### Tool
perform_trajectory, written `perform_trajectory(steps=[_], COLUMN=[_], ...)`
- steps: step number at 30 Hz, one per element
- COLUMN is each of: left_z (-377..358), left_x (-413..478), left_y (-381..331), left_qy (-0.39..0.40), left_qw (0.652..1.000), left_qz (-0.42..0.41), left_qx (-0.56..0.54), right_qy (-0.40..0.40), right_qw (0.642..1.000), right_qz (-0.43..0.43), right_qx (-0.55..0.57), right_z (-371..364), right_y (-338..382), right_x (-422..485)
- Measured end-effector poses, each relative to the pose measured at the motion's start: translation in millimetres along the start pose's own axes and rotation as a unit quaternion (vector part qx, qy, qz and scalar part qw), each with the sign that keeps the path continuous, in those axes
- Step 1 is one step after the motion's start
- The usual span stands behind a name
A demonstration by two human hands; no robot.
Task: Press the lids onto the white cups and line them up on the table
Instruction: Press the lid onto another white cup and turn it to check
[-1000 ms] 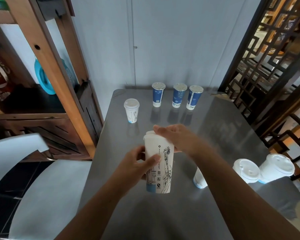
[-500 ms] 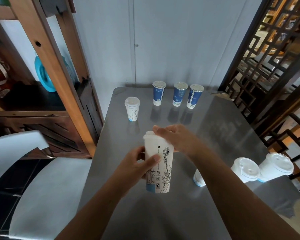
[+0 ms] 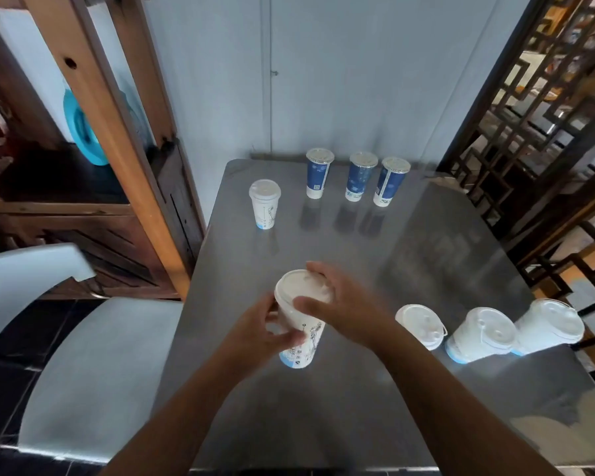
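A white printed cup (image 3: pixel 301 341) stands on the grey table (image 3: pixel 409 262) near its front. My left hand (image 3: pixel 263 333) grips the cup's side. My right hand (image 3: pixel 346 305) holds the white lid (image 3: pixel 301 286) on its rim, thumb at the front, fingers round the far edge. Another lidded white cup (image 3: pixel 264 208) stands upright at the table's back left. Three lidded white cups (image 3: pixel 423 324) (image 3: pixel 481 334) (image 3: pixel 550 326) stand in a row at the right, near the table's right edge.
Three blue cups with lids (image 3: pixel 318 173) (image 3: pixel 359 176) (image 3: pixel 390 182) line the table's far edge. A white chair (image 3: pixel 83 369) stands left of the table, beside a wooden shelf (image 3: pixel 110 139). A dark lattice screen (image 3: pixel 536 97) borders the right.
The view has tilted down onto the cup's top. My right hand has shifted from lying over the lid to holding its rim. The cup stays in my left hand's grip.
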State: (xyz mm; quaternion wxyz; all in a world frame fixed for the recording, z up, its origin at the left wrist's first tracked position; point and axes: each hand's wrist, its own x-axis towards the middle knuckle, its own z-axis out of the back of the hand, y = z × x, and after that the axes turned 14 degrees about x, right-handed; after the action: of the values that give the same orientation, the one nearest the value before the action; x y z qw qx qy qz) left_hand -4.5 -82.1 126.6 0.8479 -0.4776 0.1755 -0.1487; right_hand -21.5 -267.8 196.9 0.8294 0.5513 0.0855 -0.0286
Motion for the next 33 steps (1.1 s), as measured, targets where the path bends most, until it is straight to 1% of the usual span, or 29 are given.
perform_trajectory(steps=[2,5,9,14,20,25,29,31,33], left_z=[-4.9,-12.3,-25.5,-43.4,-54.2,-54.8,-53.4,-53.6,-54.0], left_x=[-0.8,-1.2,-1.9,-0.7,0.3,-0.8,-1.9,-1.5,-0.9], left_y=[16.3,39.1,60.7,81.4,92.7,97.2,100.1,99.9,100.7], left_qy=[-0.017,-0.025,-0.008,0.011,0.029,0.019,0.01,0.019,0.028], left_qw=[0.999,0.995,0.997,0.999,0.996,0.995,0.993,0.993,0.992], left_qz=[0.0,0.002,-0.001,0.026,0.044,0.042,0.06,0.071,0.069], left_qx=[0.044,0.099,0.077,0.044,0.07,0.094,0.101,0.096,0.102], right_qy=[0.02,0.025,0.024,0.01,0.008,0.014,0.014,-0.004,-0.011], right_qw=[1.0,0.998,0.997,0.997,0.994,0.99,0.984,0.98,0.966], right_qz=[0.002,0.016,0.034,0.029,0.011,0.017,-0.005,0.015,0.052], right_qx=[-0.021,-0.047,-0.059,-0.073,-0.107,-0.136,-0.177,-0.201,-0.254], right_z=[-8.3,-22.0,-39.7,-54.5,-67.9,-69.4,-70.9,-74.3,-81.1], right_y=[-11.6,-28.6,-52.7,-78.8,-101.1,-102.6,-90.8,-81.2,-75.5], right_x=[-0.6,-1.2,-3.8,-5.3,-9.7,-12.0,1.0,12.9,25.6])
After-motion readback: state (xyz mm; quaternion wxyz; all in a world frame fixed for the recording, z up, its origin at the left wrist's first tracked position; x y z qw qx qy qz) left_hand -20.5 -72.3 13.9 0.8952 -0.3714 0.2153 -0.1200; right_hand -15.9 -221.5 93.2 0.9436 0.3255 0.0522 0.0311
